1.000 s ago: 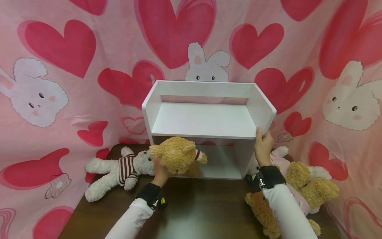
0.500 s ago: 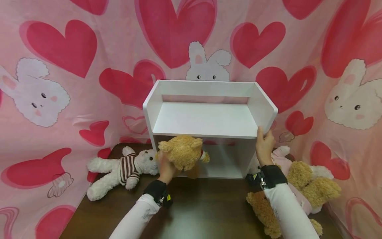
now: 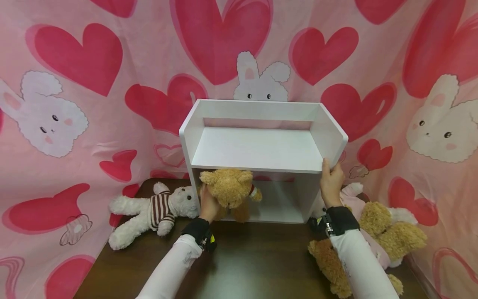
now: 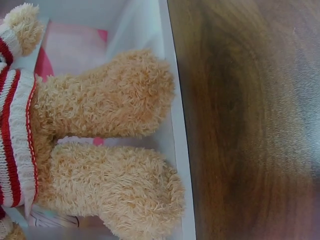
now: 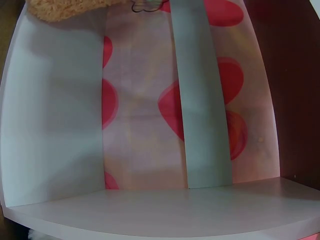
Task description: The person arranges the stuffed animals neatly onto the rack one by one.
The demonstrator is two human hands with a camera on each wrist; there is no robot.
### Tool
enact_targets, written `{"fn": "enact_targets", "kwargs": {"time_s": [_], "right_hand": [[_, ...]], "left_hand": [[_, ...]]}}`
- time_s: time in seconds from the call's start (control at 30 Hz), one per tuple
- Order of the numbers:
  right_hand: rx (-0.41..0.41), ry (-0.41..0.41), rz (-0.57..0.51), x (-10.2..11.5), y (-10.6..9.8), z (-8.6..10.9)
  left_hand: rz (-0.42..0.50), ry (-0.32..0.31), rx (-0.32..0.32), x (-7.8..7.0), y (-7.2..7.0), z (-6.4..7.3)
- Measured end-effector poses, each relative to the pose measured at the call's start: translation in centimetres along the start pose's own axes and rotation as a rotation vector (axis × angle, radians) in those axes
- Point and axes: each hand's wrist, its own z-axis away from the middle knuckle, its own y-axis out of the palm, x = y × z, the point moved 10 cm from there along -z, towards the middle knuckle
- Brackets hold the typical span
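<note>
On my head view, pink heart-print cloth [image 3: 80,58] fills the top and sides of the frame, with a dark bench [image 3: 254,265] along the bottom. The white shelf [image 3: 254,149] stands mid-frame. A heap of plush toys [image 3: 401,238] lies at lower right, and a white bear [image 3: 160,211] in a striped top lies at left of centre. The tan bear [image 3: 229,187] is upright in the mouth of the shelf's lower compartment, toward its left end.

I read the step in hand as seating the tan bear there. The left hand [image 3: 208,203] has its fingers clamped on the bear's side by the head; the right hand [image 3: 331,185] has its fingers gripping the front edge of the shelf's right panel, I think to steady it. From the left wrist I see both feet over the front lip, but can't tell whether they bear weight. The next move calls for easing the bear back, then a gentle release.

Against the first frame, the bear has shifted right and straightened up; the right hand's grip is unchanged.
</note>
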Motion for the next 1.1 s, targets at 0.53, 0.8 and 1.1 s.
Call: {"fn": "enact_targets", "kwargs": {"time_s": [0.53, 0.8, 1.1], "right_hand": [[0.006, -0.008, -0.005, 0.2, 0.1, 0.0], [-0.006, 0.0, -0.003, 0.1, -0.1, 0.0], [-0.009, -0.005, 0.005, 0.1, 0.1, 0.0]], "left_hand": [[-0.028, 0.022, -0.076, 6.6, 5.1, -1.9], [0.113, -0.005, -0.046, 1.4, 1.4, -3.8], [-0.003, 0.017, -0.066, 13.4, 10.2, -5.4]]}}
